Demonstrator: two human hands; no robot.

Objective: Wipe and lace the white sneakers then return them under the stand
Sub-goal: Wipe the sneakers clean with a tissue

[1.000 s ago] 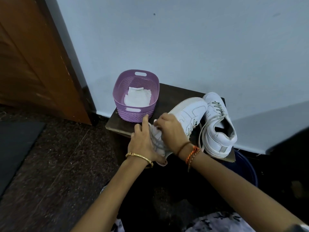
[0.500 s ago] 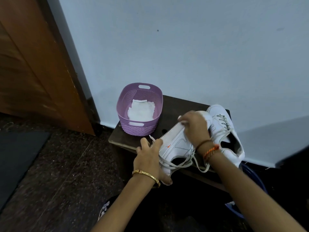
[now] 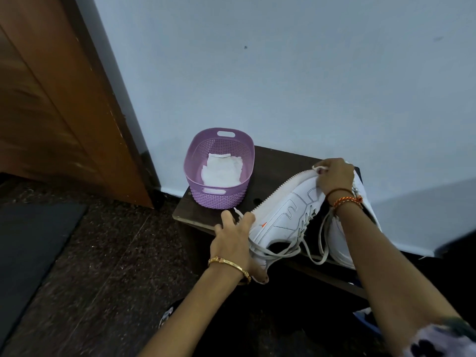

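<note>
Here, a white sneaker (image 3: pixel 286 210) is tipped on its side over the front edge of the dark tabletop (image 3: pixel 273 163), sole turned toward ten o'clock and laces (image 3: pixel 306 243) dangling loose at five o'clock. The left hand (image 3: pixel 233 243), wearing a gold bangle (image 3: pixel 229 265), grasps the heel end at seven o'clock of the shoe, its thumb curled under the heel and its fingers (image 3: pixel 226 217) spread against the sole. The right hand (image 3: pixel 334 176), with red and orange threads (image 3: pixel 347 200) at the wrist, is clenched over the toe end at one o'clock, pinching something small and white (image 3: pixel 319 168); whether it is a lace tip or a cloth I cannot tell. The second sneaker (image 3: pixel 340 240) lies just beside the first at three o'clock, mostly hidden by the right forearm. At ten o'clock of the shoes, apart from them, a purple basket (image 3: pixel 219 199) stands on the tabletop with a folded white cloth (image 3: pixel 222 171) inside. A wooden door (image 3: pixel 51 99) rises at nine o'clock.
</note>
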